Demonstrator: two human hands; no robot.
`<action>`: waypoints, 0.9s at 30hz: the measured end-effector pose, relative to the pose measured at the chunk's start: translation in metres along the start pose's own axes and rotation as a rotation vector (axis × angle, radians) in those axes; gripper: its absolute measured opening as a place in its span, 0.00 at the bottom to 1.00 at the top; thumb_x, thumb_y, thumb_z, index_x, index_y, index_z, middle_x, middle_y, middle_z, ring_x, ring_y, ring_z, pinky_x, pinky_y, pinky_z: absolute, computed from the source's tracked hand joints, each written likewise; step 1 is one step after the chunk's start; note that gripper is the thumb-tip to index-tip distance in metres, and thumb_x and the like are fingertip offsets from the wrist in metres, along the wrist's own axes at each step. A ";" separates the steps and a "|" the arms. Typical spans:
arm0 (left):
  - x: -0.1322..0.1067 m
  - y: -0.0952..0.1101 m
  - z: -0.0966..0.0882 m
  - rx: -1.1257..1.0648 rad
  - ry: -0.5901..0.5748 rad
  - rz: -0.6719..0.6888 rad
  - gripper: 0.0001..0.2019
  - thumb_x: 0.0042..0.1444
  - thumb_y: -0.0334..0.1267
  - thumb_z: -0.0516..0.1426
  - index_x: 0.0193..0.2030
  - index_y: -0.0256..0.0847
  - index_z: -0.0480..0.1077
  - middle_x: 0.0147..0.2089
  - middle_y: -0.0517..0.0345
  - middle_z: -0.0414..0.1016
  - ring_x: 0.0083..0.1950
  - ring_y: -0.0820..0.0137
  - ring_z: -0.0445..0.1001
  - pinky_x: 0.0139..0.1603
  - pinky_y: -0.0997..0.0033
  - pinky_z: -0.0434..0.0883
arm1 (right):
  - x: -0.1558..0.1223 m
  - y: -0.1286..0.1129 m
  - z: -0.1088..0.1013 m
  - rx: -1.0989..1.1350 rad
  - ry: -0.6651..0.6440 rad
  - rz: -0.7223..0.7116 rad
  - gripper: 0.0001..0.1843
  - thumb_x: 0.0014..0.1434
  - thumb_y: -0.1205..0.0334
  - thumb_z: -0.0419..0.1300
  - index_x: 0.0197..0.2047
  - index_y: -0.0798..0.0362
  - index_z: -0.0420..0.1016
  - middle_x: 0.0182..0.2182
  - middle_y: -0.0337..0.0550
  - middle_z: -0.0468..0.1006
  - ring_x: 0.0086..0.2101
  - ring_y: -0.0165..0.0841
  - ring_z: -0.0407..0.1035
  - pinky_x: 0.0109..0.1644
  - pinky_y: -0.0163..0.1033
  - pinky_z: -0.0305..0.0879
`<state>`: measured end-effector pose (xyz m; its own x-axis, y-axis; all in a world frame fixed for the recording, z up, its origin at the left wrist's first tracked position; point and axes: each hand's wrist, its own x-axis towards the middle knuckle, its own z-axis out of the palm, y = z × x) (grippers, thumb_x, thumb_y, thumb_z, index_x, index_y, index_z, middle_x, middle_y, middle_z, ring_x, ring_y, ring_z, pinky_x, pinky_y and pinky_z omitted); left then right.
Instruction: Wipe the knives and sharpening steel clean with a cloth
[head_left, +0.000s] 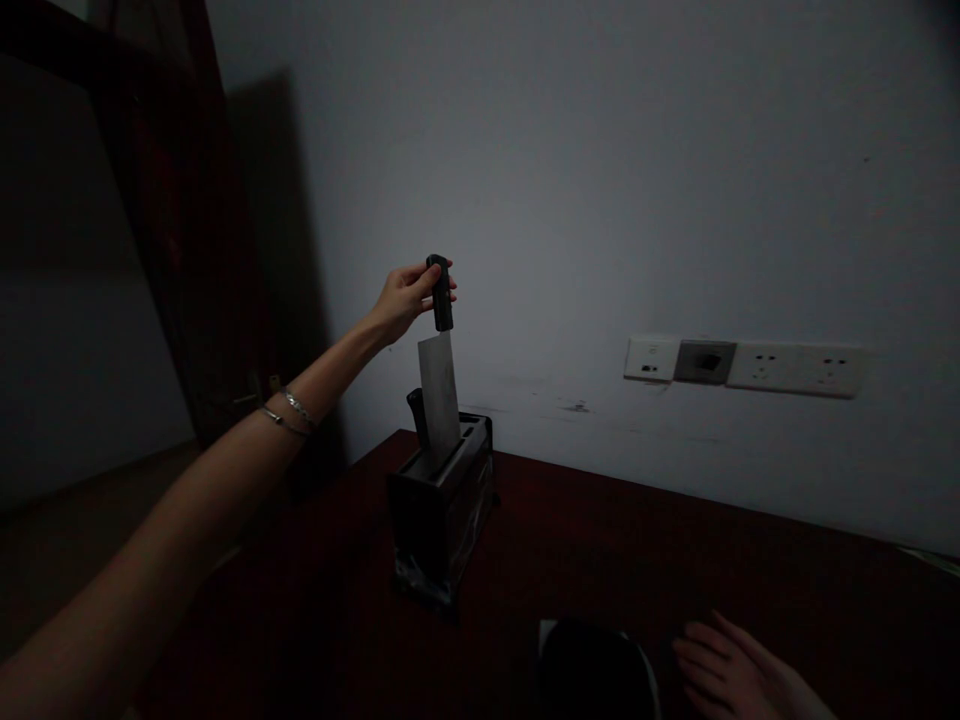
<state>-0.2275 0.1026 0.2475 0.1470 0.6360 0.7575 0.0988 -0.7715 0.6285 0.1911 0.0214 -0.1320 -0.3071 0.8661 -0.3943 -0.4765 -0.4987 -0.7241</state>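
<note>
Bare left forearm [202, 505], and there's the shine: two silvery bracelets side by side, a little behind the wrist! The one nearer the left hand [403, 300] is the broader band [300, 406], its surface textured and glinting; the other is a thin bangle [285, 421] with a small bead-like knob. Over to the right hand [726, 672]: bare slender fingers, nails too dim to make out.

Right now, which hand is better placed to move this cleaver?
Probably your left hand: it holds the cleaver by its handle at the knife block, while your right hand is apart, lower right.
</note>
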 end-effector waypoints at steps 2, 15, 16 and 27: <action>0.000 -0.001 0.000 -0.018 -0.008 0.005 0.16 0.53 0.45 0.56 0.44 0.35 0.69 0.35 0.52 0.74 0.34 0.73 0.73 0.42 0.68 0.70 | 0.000 0.000 -0.001 -0.005 -0.003 -0.010 0.04 0.53 0.69 0.60 0.30 0.53 0.75 0.30 0.45 0.80 0.32 0.36 0.74 0.39 0.41 0.69; -0.002 -0.005 0.002 -0.010 -0.035 -0.005 0.15 0.54 0.44 0.56 0.44 0.36 0.69 0.36 0.52 0.73 0.34 0.72 0.73 0.42 0.64 0.69 | 0.002 -0.001 -0.006 -0.002 -0.053 0.012 0.05 0.54 0.67 0.58 0.31 0.54 0.76 0.34 0.49 0.80 0.35 0.37 0.74 0.43 0.43 0.67; -0.003 -0.006 0.002 -0.014 -0.040 -0.005 0.15 0.54 0.44 0.56 0.44 0.36 0.69 0.36 0.52 0.73 0.34 0.72 0.73 0.42 0.65 0.69 | 0.003 -0.001 -0.008 0.001 -0.053 0.007 0.05 0.54 0.67 0.58 0.32 0.54 0.76 0.34 0.48 0.80 0.35 0.37 0.74 0.43 0.43 0.67; -0.009 -0.011 0.001 0.005 -0.062 -0.042 0.16 0.53 0.44 0.56 0.45 0.35 0.68 0.39 0.49 0.74 0.36 0.70 0.74 0.43 0.63 0.69 | 0.002 -0.002 -0.005 0.029 -0.011 0.005 0.06 0.53 0.68 0.59 0.29 0.53 0.77 0.32 0.48 0.80 0.34 0.38 0.74 0.42 0.45 0.67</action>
<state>-0.2288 0.1055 0.2339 0.2032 0.6654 0.7183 0.1112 -0.7445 0.6582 0.1962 0.0239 -0.1342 -0.3186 0.8634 -0.3911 -0.4983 -0.5036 -0.7058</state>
